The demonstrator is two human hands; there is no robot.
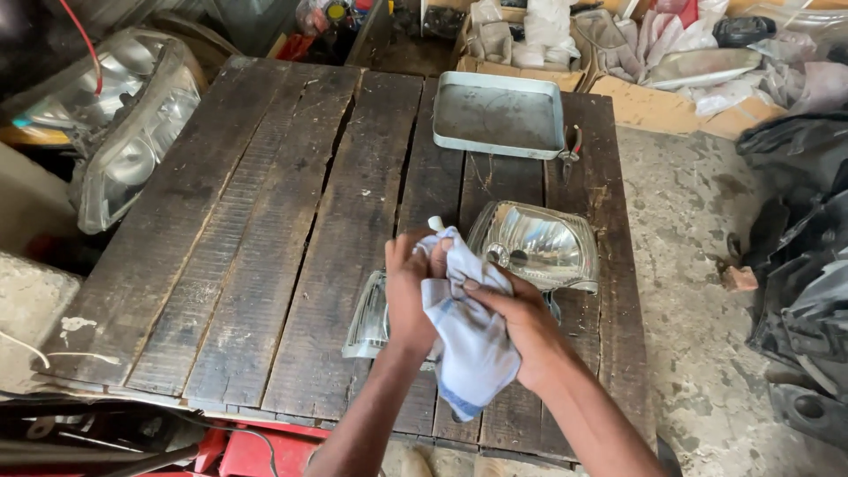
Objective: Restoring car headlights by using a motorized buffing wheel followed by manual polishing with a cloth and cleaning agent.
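The fingers (422, 256) of the left hand (408, 296) curl closed around the top of a white cloth (473, 340) and a small white object (435, 223) poking out above it; what that object is cannot be told. The right hand (521, 322) is closed too, its fingers pinching the cloth from the side, with the loose end, edged in blue, hanging below both hands.

Just under and behind the hands, a clear lamp lens (369, 320) lies flat on the counter (265, 230), partly hidden by the left wrist. Just beside the right hand sits a shiny chrome headlamp reflector (537, 243), bowl side up.

The step in hand looks like wiping the small object with the cloth, held above the counter's near edge. Any further rubbing would call for a steady grip from the left hand while the right works the cloth around it.

Farther back on the dark wooden planks rest an empty metal tray (499, 115) and red-handled pliers (571, 152) just beside it. A large car headlamp (132, 132) leans off the counter's left side, and cardboard boxes (654, 97) of parts stand behind.
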